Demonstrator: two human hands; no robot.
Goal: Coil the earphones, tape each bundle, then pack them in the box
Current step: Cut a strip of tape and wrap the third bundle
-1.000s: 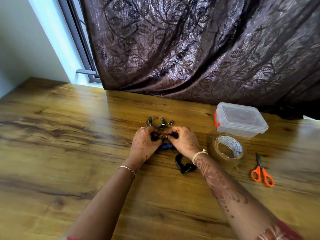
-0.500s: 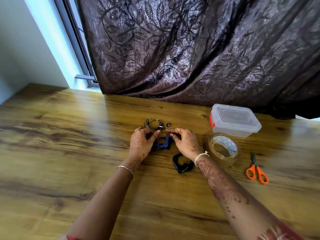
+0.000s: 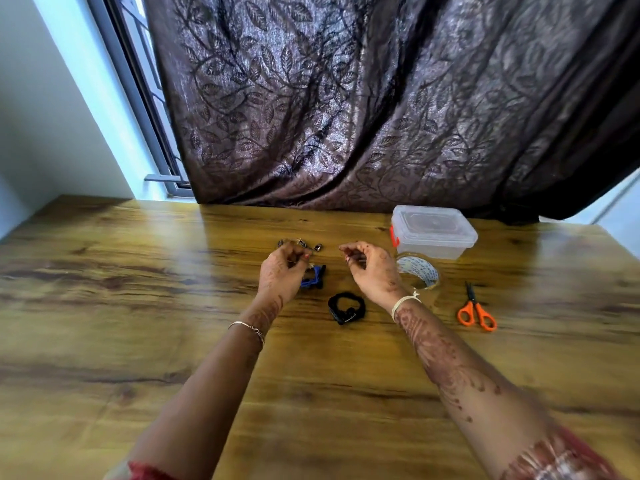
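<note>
Wooden table (image 3: pixel 145 306) under a dark leaf-patterned curtain (image 3: pixel 381 98) carries everything for the job. Three earphone bundles lie near its middle: a blue bundle (image 3: pixel 313 279) just beside the left hand (image 3: pixel 280 271), a black bundle (image 3: pixel 346 308) nearer the person and between the two wrists, and a grey bundle (image 3: pixel 300 243) farther back, partly hidden by the left fingers.

A second ago both hands were pressed together over the blue bundle, working at it. Now they have drawn apart, and the blue bundle rests on the wood by itself. I take that to mean its taping is finished or nearly so, though no tape on it is clear enough to confirm.

The left hand hovers over the grey and blue bundles with its fingers curled and the tips pinched; something thin may be between them, but blur prevents certainty. The right hand (image 3: pixel 372 271) hangs loosely curled, thumb and forefinger close together, with nothing visibly held.

Beyond the right hand stand the roll of clear tape (image 3: pixel 420 271), the lidded plastic box (image 3: pixel 433 232) just behind it, and orange scissors (image 3: pixel 475 311) off to the right. With the box shut, packing has not begun; the grey bundle looks like the next to be handled.
</note>
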